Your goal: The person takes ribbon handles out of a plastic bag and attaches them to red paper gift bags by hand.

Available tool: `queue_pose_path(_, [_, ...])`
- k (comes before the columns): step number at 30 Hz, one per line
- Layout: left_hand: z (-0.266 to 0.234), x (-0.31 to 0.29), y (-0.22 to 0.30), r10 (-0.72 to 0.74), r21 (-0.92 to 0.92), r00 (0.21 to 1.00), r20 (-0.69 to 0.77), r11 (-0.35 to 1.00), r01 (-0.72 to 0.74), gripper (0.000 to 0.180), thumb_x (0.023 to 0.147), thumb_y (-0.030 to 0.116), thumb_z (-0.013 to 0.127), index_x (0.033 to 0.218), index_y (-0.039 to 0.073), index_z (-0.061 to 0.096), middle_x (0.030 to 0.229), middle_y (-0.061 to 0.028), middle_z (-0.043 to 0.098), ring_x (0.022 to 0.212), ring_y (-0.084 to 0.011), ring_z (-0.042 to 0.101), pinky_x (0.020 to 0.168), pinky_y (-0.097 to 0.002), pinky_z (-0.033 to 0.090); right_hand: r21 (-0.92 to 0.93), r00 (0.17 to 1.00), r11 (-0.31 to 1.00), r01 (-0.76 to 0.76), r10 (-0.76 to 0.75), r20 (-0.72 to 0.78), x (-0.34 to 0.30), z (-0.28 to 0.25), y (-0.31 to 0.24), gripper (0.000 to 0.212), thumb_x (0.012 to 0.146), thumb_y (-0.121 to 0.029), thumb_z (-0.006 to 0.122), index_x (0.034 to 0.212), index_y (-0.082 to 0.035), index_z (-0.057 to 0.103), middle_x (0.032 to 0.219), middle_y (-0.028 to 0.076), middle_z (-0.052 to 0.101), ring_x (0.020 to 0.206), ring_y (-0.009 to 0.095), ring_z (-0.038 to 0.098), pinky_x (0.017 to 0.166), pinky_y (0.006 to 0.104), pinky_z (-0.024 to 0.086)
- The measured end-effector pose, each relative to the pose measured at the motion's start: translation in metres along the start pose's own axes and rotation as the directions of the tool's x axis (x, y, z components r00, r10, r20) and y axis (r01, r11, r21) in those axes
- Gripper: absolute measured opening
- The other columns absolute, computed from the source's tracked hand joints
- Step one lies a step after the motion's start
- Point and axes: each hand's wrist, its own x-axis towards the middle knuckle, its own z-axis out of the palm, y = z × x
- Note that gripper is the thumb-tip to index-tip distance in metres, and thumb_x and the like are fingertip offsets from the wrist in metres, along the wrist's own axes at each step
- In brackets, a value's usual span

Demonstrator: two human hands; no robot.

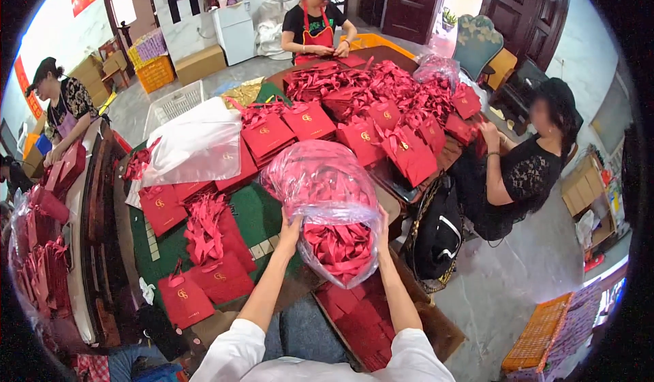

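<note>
A large clear plastic bag bulges in front of me, packed with red paper gift bags whose red ribbons show in a tangle at its mouth. The mouth faces me. My left hand grips the left side of the bag's rim, and my right hand holds the right side; some fingers are hidden by the plastic. Below the bag, by my lap, lie stacked red gift bags. Left of my left forearm, more red gift bags with gold print lie on the green table top.
Piles of red gift bags cover the table's far side. An empty-looking white plastic bag lies at left. Co-workers sit or stand at the right, far side and left. A black bag hangs at right; an orange crate stands lower right.
</note>
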Motion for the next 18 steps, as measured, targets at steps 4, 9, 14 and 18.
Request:
queue_pose_path(4, [0.002,-0.013,0.014,-0.060,0.121,0.998,0.011,0.991,0.059,0.080,0.092,0.019,0.061,0.154,0.010,0.011,0.143,-0.0174,0.041,0.126,-0.0257,0.044,0.104,-0.0339,0.036,-0.338,0.998,0.940,0.055,-0.048,0.028,0.004,-0.005,-0.043,0.041,0.097,-0.021,0.053,0.132,0.000,0.049,0.128,0.011,0.055,0.119,0.020,0.050,0.104,0.0326,0.036])
queue_pose_path(9, [-0.002,-0.045,0.023,0.196,0.157,0.981,-0.001,0.968,-0.194,0.075,0.089,0.019,0.066,0.149,0.009,0.023,0.135,-0.0153,0.047,0.121,-0.0241,0.048,0.102,-0.0341,0.039,-0.301,0.986,0.948,-0.103,0.136,0.091,-0.008,-0.031,-0.051,0.034,0.091,-0.013,0.058,0.123,0.000,0.057,0.118,0.009,0.061,0.108,0.017,0.056,0.094,0.0285,0.044])
queue_pose_path(14, [-0.003,-0.072,0.019,-0.061,-0.124,0.980,0.189,0.989,0.086,0.080,0.085,0.036,0.068,0.147,0.006,0.029,0.142,-0.0099,0.042,0.132,-0.0234,0.038,0.110,-0.0396,0.030,0.127,0.830,0.841,-0.525,0.474,0.292,-0.047,-0.080,-0.060,0.064,0.093,-0.037,0.059,0.144,-0.004,0.038,0.136,0.009,0.051,0.122,0.021,0.050,0.106,0.0336,0.036])
queue_pose_path(18, [0.014,-0.083,0.023,-0.084,-0.300,0.956,0.280,0.939,0.170,0.070,0.088,0.040,0.063,0.145,0.010,0.034,0.138,-0.0074,0.047,0.129,-0.0219,0.043,0.107,-0.0394,0.035,0.257,0.869,0.846,-0.467,0.385,0.312,-0.079,-0.067,-0.067,0.074,0.095,-0.049,0.050,0.151,-0.008,0.024,0.150,0.010,0.036,0.137,0.023,0.035,0.114,0.0394,0.025])
